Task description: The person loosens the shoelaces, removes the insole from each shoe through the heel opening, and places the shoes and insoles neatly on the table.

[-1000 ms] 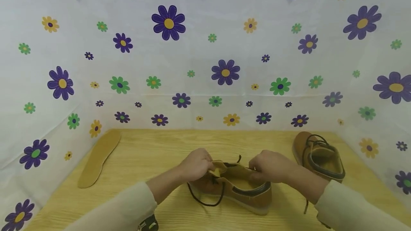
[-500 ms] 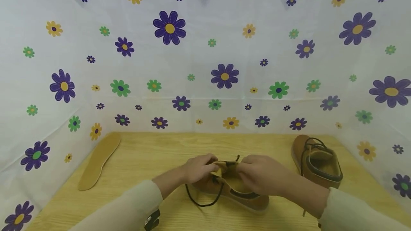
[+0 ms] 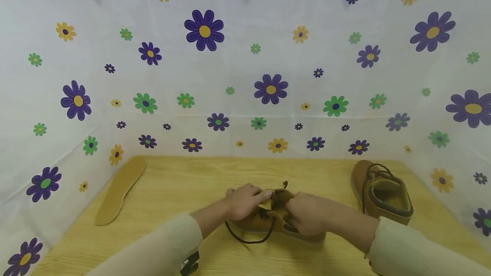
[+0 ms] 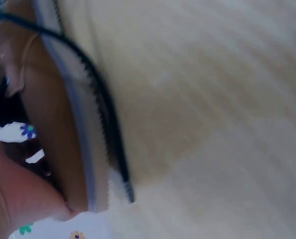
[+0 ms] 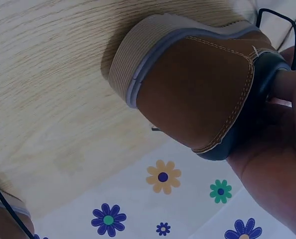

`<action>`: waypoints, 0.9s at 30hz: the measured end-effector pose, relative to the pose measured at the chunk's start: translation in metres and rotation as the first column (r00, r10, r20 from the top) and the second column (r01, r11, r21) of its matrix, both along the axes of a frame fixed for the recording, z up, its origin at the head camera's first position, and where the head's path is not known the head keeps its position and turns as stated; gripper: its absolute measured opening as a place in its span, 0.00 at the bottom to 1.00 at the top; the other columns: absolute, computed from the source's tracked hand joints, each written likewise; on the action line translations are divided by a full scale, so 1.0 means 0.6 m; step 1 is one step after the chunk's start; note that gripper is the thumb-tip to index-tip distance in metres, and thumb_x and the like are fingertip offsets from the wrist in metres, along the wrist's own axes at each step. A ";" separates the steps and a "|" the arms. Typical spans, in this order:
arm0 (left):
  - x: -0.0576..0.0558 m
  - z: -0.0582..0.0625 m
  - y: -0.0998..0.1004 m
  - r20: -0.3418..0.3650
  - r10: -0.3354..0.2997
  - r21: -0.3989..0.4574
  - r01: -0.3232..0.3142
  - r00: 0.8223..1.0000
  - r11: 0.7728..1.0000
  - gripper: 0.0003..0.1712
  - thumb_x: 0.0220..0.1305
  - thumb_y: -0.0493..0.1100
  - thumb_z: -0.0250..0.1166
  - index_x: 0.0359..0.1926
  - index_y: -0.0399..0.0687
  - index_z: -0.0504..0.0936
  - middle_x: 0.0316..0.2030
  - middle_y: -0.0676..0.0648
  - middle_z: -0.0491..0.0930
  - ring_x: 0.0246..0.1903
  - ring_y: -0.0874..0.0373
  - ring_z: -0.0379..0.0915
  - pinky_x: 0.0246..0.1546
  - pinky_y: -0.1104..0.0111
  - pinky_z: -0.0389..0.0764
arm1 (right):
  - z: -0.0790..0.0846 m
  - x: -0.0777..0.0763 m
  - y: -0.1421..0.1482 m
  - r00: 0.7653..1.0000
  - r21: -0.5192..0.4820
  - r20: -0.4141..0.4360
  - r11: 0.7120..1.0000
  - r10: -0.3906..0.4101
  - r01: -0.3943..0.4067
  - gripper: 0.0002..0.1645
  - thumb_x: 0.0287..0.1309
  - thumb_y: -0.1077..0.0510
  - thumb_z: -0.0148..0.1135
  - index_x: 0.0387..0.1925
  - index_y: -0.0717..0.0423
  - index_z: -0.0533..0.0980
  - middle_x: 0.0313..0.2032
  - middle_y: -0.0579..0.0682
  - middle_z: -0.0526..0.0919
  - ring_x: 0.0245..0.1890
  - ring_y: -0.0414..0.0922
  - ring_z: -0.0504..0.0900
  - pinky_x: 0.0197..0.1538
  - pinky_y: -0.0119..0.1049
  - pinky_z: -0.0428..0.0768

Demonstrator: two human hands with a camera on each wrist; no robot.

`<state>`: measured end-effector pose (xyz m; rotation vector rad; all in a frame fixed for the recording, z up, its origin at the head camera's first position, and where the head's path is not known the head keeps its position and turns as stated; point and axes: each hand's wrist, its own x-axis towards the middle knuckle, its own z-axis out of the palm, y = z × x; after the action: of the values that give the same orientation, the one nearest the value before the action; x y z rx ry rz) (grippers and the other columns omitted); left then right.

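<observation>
A brown lace-up shoe (image 3: 247,224) stands on the table in the head view, toe to the left, its dark laces loosened. My left hand (image 3: 243,202) holds it near the front of the opening, the thumb on the tan tongue (image 3: 265,205). My right hand (image 3: 310,213) reaches into the opening over the dark padded collar (image 5: 255,104); its fingertips are hidden inside. One lace (image 3: 251,242) loops down the near side onto the table. The shoe's heel (image 5: 188,89) fills the middle of the right wrist view. The left wrist view is blurred, showing the sole edge (image 4: 80,114).
A tan insole (image 3: 119,193) lies flat at the table's left. The matching brown shoe (image 3: 360,173) stands at the right, laces across its top, beyond my right forearm. A white flowered cloth (image 3: 238,67) encloses the back and sides of the wood-grain table (image 3: 184,173).
My right hand has moved left from the far collar edge into the shoe's opening. My left hand has shifted slightly right, its thumb now over the tongue.
</observation>
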<state>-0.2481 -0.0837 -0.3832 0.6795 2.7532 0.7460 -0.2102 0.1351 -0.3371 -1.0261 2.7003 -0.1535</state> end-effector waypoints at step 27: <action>0.020 -0.048 0.029 -0.425 0.079 -0.069 -0.119 0.902 0.990 0.36 0.76 0.66 0.31 0.53 0.53 0.81 0.50 0.50 0.82 0.50 0.52 0.78 0.47 0.52 0.74 | 0.025 -0.032 -0.005 0.981 0.113 0.093 0.981 -0.170 0.159 0.07 0.58 0.72 0.53 0.32 0.61 0.75 0.31 0.52 0.78 0.31 0.46 0.75 0.39 0.42 0.77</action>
<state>-0.2363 -0.0663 -0.4119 0.7625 3.2132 0.5324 -0.2297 0.1321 -0.3220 -0.7435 2.6661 -0.0895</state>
